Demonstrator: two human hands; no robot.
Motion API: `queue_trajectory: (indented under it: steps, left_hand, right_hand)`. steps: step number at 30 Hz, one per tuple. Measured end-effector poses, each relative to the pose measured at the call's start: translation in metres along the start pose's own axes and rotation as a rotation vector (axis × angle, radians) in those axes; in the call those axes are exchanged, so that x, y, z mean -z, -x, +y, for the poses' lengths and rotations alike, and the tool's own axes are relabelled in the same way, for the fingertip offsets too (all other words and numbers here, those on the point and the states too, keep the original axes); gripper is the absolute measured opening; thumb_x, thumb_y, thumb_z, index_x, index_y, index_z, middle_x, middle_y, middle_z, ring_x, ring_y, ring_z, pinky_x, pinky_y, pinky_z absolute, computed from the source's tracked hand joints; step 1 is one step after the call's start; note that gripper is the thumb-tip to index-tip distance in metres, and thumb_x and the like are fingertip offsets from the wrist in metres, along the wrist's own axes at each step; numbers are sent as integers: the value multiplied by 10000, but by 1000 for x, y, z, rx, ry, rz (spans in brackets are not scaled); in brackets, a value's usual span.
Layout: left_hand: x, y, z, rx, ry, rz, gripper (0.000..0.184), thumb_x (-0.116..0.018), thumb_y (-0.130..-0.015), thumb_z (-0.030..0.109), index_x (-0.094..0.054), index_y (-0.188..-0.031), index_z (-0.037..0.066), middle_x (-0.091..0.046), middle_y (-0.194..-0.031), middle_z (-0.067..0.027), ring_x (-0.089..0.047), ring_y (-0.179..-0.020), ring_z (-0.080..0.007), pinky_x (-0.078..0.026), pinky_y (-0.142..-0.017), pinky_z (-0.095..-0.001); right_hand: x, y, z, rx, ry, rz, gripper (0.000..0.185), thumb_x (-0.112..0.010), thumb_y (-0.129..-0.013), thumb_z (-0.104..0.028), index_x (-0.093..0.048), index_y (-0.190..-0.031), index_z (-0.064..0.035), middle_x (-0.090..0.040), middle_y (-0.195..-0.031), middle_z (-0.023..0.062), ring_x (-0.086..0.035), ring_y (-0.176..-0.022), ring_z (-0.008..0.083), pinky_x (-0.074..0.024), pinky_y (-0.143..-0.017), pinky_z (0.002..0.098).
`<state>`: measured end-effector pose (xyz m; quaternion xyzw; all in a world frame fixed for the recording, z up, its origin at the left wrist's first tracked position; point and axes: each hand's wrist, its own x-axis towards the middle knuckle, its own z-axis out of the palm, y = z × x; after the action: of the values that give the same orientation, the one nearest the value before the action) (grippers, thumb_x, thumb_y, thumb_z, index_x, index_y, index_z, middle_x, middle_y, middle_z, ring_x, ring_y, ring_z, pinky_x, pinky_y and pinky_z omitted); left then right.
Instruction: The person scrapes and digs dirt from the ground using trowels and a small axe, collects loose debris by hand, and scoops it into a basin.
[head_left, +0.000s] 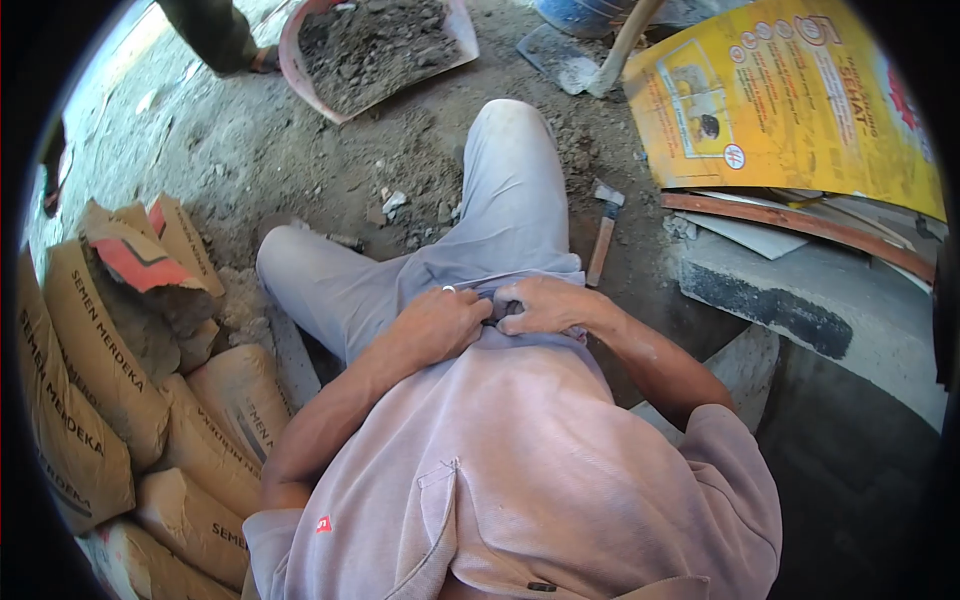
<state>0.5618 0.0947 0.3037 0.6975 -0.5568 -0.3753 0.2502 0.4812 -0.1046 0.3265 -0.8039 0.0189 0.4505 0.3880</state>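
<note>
My left hand (440,322), with a ring on one finger, lies at my waist with its fingers curled. Beside it, my right hand (545,304) is also closed, its thumb and fingers bent together. Both meet where the hem of my pale pink shirt (530,420) reaches my grey trousers (510,180). Between the fingertips is a small dark patch; what they pinch there is hidden. A hammer-like tool (604,232) with a wooden handle lies on the ground beyond my right hand.
Cement bags (110,350) are piled at left. Ahead sits a pinkish scoop-shaped container (466,30) of grey rubble, near another person's leg (215,35). A long-handled blade tool (560,60) stands at upper right, near a yellow printed sheet (770,120) and concrete block (770,295).
</note>
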Motion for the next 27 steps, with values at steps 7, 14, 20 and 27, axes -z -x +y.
queue_trajectory:
  steps: [7, 14, 20, 27]
  left_hand:
    - [0, 16, 13, -137, -157, 89, 130, -521, -864, 140, -530, -918, 22, -613, -843, -137, -641, -763, -324, -496, -718, -455]
    - [-13, 16, 3, -178, -153, 109, 151, -502, -876, 148, -512, -914, 2, -602, -828, -151, -641, -754, -335, -498, -702, -440]
    - [-22, 13, -9, -129, -32, 40, 195, -507, -903, 195, -477, -946, 7, -630, -850, -193, -640, -811, -400, -503, -708, -467]
    - [0, 13, 2, -71, -27, -14, 216, -499, -924, 209, -461, -957, -2, -627, -878, -241, -643, -831, -410, -504, -711, -481]
  right_hand:
    - [-11, 3, 19, 120, -240, -52, 447, -631, -784, -297, -652, -1102, 16, -691, -1008, 190, -644, -938, 278, -485, -850, 356]
    - [-20, -7, 39, 219, -347, -121, 439, -644, -828, -291, -645, -1143, 15, -670, -1102, 142, -607, -1018, 224, -460, -912, 331]
    - [-43, -31, 70, 331, -403, -96, 405, -625, -894, -277, -634, -1169, 20, -659, -1077, 92, -579, -1022, 167, -431, -950, 314]
    - [-31, -9, 37, 119, -308, -13, 435, -623, -848, -365, -669, -1104, -16, -679, -1033, 138, -606, -993, 213, -448, -893, 337]
